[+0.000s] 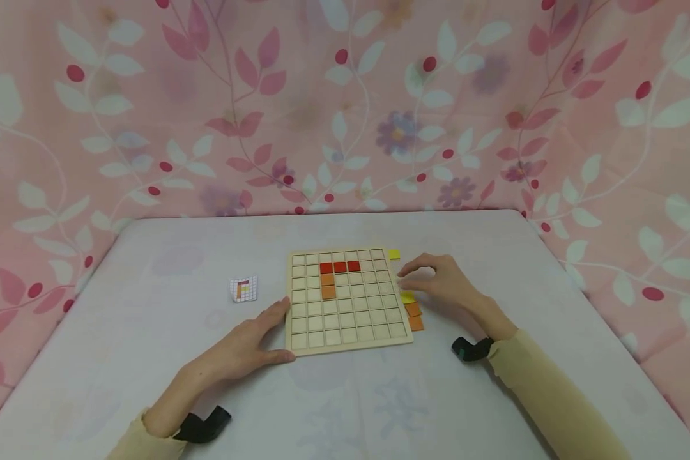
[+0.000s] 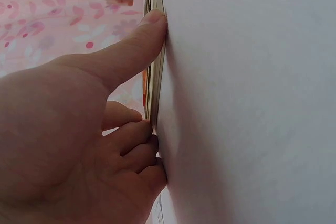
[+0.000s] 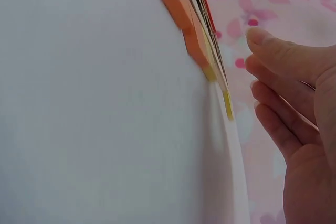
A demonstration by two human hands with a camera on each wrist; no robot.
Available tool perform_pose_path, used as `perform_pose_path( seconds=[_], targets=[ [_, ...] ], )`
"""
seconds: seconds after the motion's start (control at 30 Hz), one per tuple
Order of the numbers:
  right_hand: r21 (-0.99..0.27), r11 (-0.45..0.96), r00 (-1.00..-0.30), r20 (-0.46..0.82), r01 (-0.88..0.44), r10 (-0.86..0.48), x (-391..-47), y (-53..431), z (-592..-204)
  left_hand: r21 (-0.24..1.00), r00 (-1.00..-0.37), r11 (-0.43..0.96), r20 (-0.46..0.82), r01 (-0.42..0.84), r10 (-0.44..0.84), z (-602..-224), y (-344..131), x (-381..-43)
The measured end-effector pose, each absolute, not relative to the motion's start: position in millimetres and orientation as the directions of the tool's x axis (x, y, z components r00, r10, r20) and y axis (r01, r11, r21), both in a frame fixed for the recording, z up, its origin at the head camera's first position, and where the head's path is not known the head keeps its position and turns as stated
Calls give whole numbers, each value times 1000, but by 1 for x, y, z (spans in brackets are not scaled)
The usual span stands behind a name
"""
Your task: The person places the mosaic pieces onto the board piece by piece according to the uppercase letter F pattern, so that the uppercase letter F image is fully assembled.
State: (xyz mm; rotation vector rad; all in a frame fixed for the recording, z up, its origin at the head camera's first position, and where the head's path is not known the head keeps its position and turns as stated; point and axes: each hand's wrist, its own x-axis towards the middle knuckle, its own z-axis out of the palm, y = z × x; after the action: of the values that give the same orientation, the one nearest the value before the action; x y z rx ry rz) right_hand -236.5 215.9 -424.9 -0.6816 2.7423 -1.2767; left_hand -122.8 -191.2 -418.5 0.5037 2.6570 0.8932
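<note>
A pale wooden grid board (image 1: pixel 351 350) lies flat on the table. On it sit three red tiles (image 1: pixel 339 266) in a row, with two orange tiles (image 1: pixel 328 292) below the leftmost. My left hand (image 1: pixel 238 348) touches the board's left side, its thumb at the near corner and fingers further up the edge. Just off the right edge is my right hand (image 1: pixel 439 281), thumb and index finger close together; no tile shows between them. Beside that edge lie a yellow tile (image 1: pixel 407 298), loose orange tiles (image 1: pixel 416 324) and, farther up, another yellow tile (image 1: pixel 393 254).
A small paper card (image 1: pixel 243 289) printed with a coloured grid pattern lies left of the board. The white-clothed table (image 1: pixel 351 409) meets a floral pink curtain (image 1: pixel 345 128) at the back. Black straps (image 1: pixel 473 349) circle both wrists.
</note>
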Motion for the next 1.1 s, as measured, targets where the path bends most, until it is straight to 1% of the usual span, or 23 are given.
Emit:
perform_pose_path(
  seconds=[0.17,0.3,0.73,0.97,1.1],
  targets=[
    [-735,538,-881,169,-412,-443,-234,240,-429,627,-896,747,-172,221,409,-419,-191,-123],
    [-733,534,-862,142,-421,-486,-232,250,-433,627,-895,750,-184,213,407,-420,-191,-123],
    [-712,528,-797,75,-464,-600,-229,250,-432,625,-896,749,-174,219,408,-419,-191,-122],
    [-722,532,-805,57,-442,-591,-221,244,-423,624,-899,752,-176,213,401,-419,-190,-122],
    [-714,531,-807,80,-456,-585,-224,247,-430,622,-900,754,-176,213,400,-419,-191,-123]
  ],
)
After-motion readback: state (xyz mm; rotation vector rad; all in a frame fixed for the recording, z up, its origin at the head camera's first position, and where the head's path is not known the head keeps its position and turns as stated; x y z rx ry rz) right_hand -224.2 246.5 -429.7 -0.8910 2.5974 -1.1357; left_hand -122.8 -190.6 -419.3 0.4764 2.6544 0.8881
